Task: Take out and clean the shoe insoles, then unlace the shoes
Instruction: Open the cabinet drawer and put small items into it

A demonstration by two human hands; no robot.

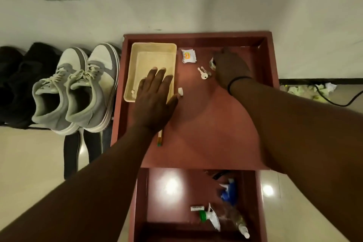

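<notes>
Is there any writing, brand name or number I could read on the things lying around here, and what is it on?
No text here is legible.
White sachet on the red table: an orange logo, with print too blurred to read.
White label strip by the green-capped spray bottle on the lower shelf: dark print, too small to read.
Grey sneakers: no readable brand.

No writing can be made out anywhere. The small white paper sachet [188, 56] lying on the reddish-brown counter [206, 124] carries an orange printed panel with a pale mark inside it, but no letters or brand can be read there. The narrow white label strip [196, 208] beside the green-capped clear spray bottle [210, 217] on the lower shelf shows a dark line of print, too small and blurred to read. The grey-and-white lace-up sneakers [78, 88] show no readable logo or number.
</notes>
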